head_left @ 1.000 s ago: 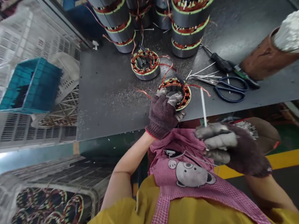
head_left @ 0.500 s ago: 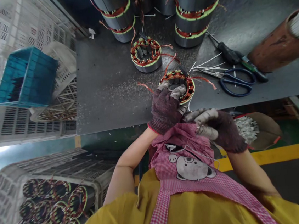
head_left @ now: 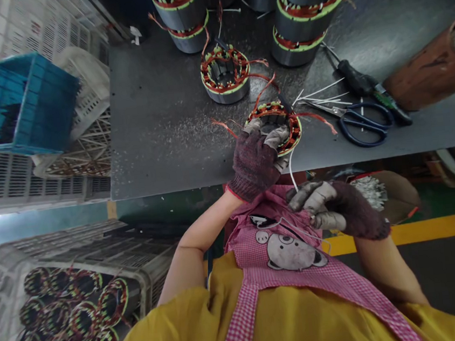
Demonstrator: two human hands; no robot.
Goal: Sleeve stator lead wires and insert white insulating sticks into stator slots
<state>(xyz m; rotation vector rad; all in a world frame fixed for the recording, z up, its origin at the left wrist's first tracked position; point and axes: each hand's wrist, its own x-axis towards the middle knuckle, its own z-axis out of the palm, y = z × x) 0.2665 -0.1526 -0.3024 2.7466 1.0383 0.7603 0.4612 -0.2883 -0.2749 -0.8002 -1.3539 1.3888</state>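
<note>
A wound motor stator [head_left: 295, 132] with red-orange windings and a yellow-green rim sits near the table's front edge. My left hand [head_left: 255, 159], in a dark knitted glove with whitish fingertips, is closed on its near left side, fingers over the rim and into the bore. A thin white cable tie [head_left: 291, 170] hangs from the stator's near side. It runs down to the curled fingertips of my right hand [head_left: 328, 203], gloved alike, below the table edge. Its end is hidden at the fingers. Loose lead wires [head_left: 315, 120] stick out from the stator.
Another stator [head_left: 226, 78] stands just behind. Stator stacks [head_left: 298, 30] rise farther back. To the right lie scissors [head_left: 363, 123], a screwdriver [head_left: 354, 78], loose white ties [head_left: 323, 95] and a brown tube [head_left: 424, 74]. At left are a blue bin [head_left: 46, 108] and a crate of stators [head_left: 142, 288].
My right hand has moved down and slightly right, and the cable tie now stretches longer and straighter between stator and fingers. My left hand keeps its hold. The view has shifted slightly.
</note>
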